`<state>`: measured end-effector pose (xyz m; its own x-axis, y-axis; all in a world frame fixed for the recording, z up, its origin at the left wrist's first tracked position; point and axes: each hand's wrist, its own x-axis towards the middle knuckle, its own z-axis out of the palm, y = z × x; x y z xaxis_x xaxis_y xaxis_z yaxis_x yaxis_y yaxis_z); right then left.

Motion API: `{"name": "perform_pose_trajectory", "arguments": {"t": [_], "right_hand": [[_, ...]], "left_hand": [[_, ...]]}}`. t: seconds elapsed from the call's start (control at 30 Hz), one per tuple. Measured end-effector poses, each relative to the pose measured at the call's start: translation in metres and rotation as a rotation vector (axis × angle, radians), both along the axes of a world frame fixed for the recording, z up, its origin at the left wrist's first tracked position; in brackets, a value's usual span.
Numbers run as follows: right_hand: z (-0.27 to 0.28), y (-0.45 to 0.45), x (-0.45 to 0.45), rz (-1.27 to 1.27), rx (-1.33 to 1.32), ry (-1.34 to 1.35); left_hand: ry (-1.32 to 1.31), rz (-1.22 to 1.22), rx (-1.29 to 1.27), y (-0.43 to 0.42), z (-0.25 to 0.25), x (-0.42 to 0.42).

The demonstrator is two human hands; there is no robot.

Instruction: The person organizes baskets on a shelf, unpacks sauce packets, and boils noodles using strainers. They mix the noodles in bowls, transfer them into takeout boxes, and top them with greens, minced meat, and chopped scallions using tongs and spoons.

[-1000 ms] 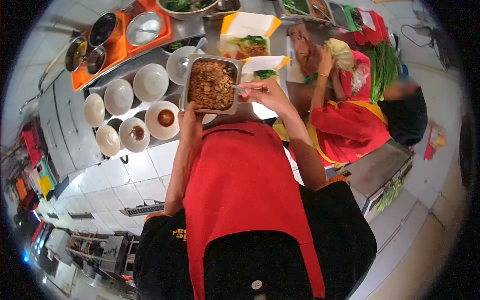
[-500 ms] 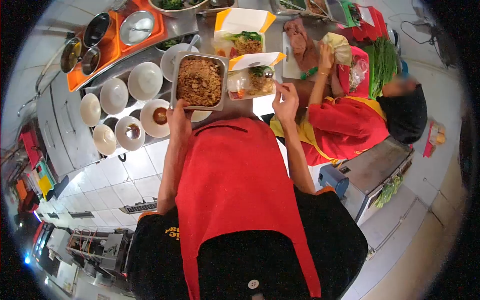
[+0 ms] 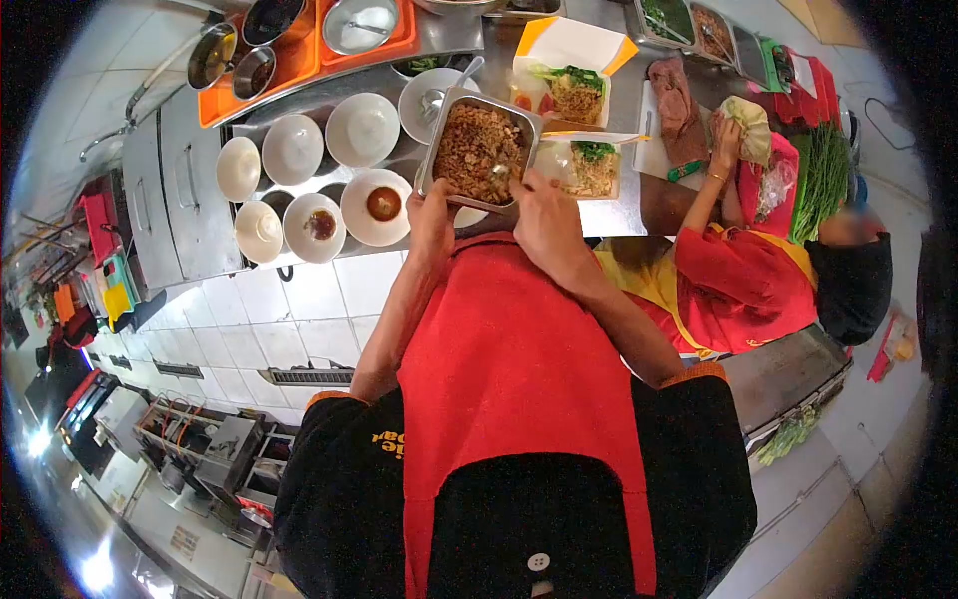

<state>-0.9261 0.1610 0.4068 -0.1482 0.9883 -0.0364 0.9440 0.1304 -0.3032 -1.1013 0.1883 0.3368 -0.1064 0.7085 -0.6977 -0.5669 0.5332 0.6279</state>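
Note:
My left hand point(image 3: 431, 218) grips the near left corner of a metal pan point(image 3: 432, 148) filled with brown minced meat point(image 3: 475, 140). With closed fingers, my right hand point(image 3: 552, 225) holds a spoon point(image 3: 501, 172) whose bowl is down in the meat at the pan's right side. Just right of the pan stands an open takeaway box point(image 3: 605, 137) with noodles, greens and crumbly topping, partly covered by my right hand and the pan. Behind it, a second open box point(image 3: 574, 45) holds noodles, minced topping and leafy greens.
Several white bowls point(image 3: 362, 130) stand in two rows at left, some with dark sauce. A co-worker point(image 3: 743, 270) at right handles a pale cloth-like bundle point(image 3: 746, 128). Brown meat point(image 3: 679, 115) lies on a white board point(image 3: 649, 150). Orange trays point(image 3: 219, 105) sit at the back left.
My right hand has brought the spoon left, from over the nearer box into the pan of meat. The whole view has shifted, so things appear further right.

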Motion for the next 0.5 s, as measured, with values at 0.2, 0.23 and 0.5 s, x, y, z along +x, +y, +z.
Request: {"name": "perform_pose_trajectory", "arguments": {"t": [0.2,0.23,0.5], "right_hand": [[-0.015,0.008,-0.005,-0.057,-0.099,0.320],[-0.020,0.012,-0.003,-0.061,-0.100,0.318],[-0.044,0.034,0.031,-0.253,-0.465,0.909]], "left_hand": [[0.010,-0.006,-0.005,-0.001,-0.010,0.000],[0.016,-0.014,0.002,-0.001,-0.012,-0.001],[-0.037,-0.018,-0.031,0.001,-0.010,-0.006]]}}
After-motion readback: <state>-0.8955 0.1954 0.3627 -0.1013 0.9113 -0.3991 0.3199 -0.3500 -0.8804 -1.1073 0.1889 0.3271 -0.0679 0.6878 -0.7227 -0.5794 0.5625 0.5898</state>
